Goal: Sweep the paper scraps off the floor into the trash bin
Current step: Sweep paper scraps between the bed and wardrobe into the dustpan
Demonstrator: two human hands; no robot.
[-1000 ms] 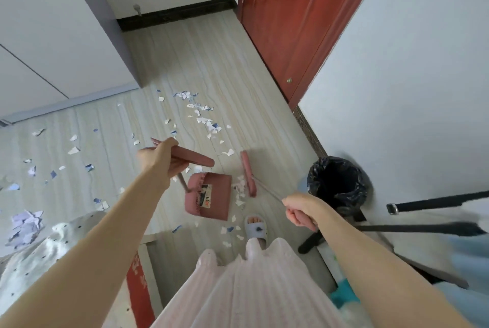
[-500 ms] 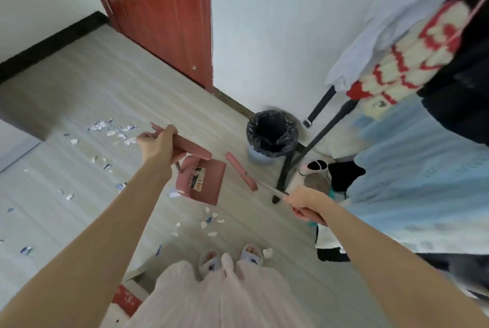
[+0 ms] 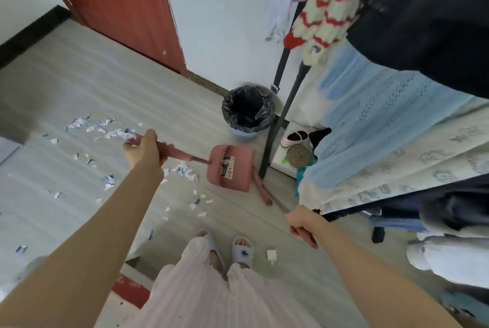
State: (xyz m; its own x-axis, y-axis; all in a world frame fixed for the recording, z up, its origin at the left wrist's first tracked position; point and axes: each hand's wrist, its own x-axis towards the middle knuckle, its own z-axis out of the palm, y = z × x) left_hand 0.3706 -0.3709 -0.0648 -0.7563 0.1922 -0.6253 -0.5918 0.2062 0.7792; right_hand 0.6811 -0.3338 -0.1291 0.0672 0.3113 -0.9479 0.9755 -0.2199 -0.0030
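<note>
A lived-in room of a home: pale wood-look floor point(image 3: 111, 84), a red door point(image 3: 119, 2) in a white wall, clothes point(image 3: 391, 121) hung on a black rack point(image 3: 277, 139), shoes point(image 3: 295, 137) beneath it, a lined bin point(image 3: 247, 112), and a person in slippers point(image 3: 242, 251) and pyjama trousers.

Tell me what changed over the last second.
The dustpan has swung from the scattered paper scraps toward the trash bin, the broom following beside it. Unchanged: left hand grips the dustpan handle, right hand grips the broom handle; scraps remain on the floor.
</note>
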